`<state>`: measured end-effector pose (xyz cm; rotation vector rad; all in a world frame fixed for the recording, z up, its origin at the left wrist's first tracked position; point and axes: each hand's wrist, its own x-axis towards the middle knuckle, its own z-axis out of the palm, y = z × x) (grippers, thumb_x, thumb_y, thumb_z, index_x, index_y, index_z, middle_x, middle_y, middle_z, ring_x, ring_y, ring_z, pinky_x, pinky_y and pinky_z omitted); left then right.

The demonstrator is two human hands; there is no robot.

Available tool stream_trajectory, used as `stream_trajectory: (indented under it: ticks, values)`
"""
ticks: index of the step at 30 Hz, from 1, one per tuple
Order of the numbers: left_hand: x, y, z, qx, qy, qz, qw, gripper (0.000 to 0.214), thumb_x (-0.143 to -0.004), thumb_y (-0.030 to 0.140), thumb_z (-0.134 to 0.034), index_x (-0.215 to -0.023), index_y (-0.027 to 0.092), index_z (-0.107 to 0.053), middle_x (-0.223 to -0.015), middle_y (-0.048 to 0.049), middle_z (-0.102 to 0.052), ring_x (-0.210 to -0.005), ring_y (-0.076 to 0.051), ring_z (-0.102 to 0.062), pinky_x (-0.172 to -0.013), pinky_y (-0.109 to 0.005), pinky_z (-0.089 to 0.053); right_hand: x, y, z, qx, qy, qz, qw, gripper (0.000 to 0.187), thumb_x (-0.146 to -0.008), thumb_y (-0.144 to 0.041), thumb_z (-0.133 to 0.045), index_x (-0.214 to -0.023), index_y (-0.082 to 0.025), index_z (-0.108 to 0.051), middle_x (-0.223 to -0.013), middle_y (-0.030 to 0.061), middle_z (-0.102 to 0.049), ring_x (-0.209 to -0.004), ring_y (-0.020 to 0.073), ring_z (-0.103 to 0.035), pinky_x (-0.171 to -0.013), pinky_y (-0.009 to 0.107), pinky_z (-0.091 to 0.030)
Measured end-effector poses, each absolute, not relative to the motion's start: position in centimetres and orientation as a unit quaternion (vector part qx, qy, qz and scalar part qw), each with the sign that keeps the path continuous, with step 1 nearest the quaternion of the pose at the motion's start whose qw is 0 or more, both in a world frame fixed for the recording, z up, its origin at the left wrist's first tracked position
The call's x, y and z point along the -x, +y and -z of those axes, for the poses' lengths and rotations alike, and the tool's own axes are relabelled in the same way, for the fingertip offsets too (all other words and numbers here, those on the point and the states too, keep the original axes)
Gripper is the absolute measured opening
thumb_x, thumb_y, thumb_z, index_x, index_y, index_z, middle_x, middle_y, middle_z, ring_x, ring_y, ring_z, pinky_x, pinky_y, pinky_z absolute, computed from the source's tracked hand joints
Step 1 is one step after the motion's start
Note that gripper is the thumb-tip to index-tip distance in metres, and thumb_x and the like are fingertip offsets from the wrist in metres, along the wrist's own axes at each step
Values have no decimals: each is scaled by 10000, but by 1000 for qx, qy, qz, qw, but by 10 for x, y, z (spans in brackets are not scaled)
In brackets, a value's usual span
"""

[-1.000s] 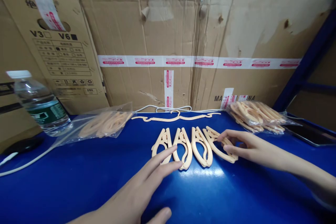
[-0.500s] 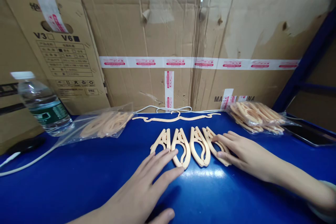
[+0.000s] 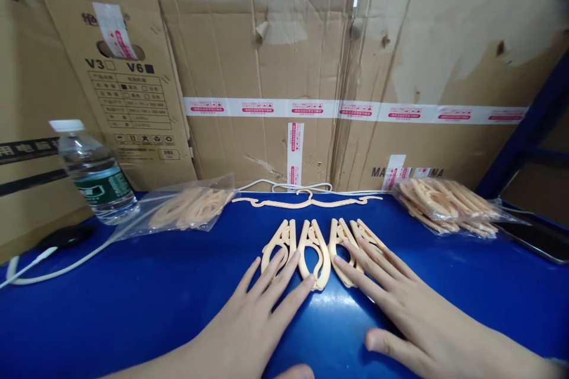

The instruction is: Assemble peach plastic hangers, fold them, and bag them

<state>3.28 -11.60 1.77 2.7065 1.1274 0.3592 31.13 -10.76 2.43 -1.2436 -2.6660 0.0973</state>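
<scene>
Several cream folding clothes hangers lie folded side by side on the blue table (image 3: 178, 302). My left hand (image 3: 262, 308) is spread flat, its fingers over the leftmost folded hanger (image 3: 284, 234) and its index fingertip at the bottom of the second folded hanger (image 3: 326, 266). With fingers apart, my right hand (image 3: 400, 296) lies over the third folded hanger (image 3: 335, 243) and the rightmost folded hanger (image 3: 362, 228), partly hiding both. Behind the row, an unfolded hanger (image 3: 306, 204) of the same colour rests with its hook toward the cardboard.
Bagged hangers (image 3: 191, 207) lie at the left, and another bag of hangers (image 3: 444, 204) at the right beside a phone (image 3: 542, 240). A water bottle (image 3: 100, 180), a black round device (image 3: 66, 237) and a white cable (image 3: 66, 277) are at far left. Cardboard (image 3: 249, 154) stands behind.
My right hand has moved left and nearer, opening out from the rightmost hanger to cover the two right ones. My left hand stays spread by the left hangers. The view has shifted slightly left.
</scene>
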Motion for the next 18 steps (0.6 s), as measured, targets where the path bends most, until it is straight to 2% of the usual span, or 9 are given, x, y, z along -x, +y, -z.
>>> stream_trajectory:
  ticks: [6, 10, 14, 18]
  values:
    - [-35, -116, -6, -909, 394, -121, 65, 762, -870, 672, -465, -1490, 255, -320, -1572, -103, -225, -1448, -373, -169, -1134, -616, -187, -308, -103, -21, 407, -904, -59, 120, 759, -848, -576, -588, -1496, -345, -268, -1587, 37, -139, -1418, 423, -91, -1090, 696, -141]
    - [-32, -116, -9, -903, 409, -123, 51, 787, -859, 694, -456, -1486, 234, -333, -1564, -119, -245, -1444, -369, -194, -1135, -613, -192, -305, -97, -18, 400, -911, -49, 90, 803, -870, -582, -553, -1521, -326, -158, -1597, 49, -50, -1429, 408, -24, -1101, 685, -94]
    - [-24, -106, -10, -896, 413, -150, 62, 738, -875, 631, -494, -1492, 268, -312, -1570, -95, -248, -1443, -351, -214, -1136, -602, -209, -299, -84, -15, 391, -917, -38, 75, 823, -895, -589, -505, -1528, -310, -58, -1599, 74, -23, -1433, 399, -2, -1104, 683, -70]
    - [-17, -92, -12, -901, 403, -127, 95, 700, -900, 578, -490, -1501, 284, -286, -1578, -85, -244, -1450, -342, -194, -1140, -603, -205, -293, -72, -11, 383, -919, -27, 93, 829, -898, -586, -505, -1532, -305, -52, -1600, 91, -26, -1434, 405, -15, -1106, 684, -80]
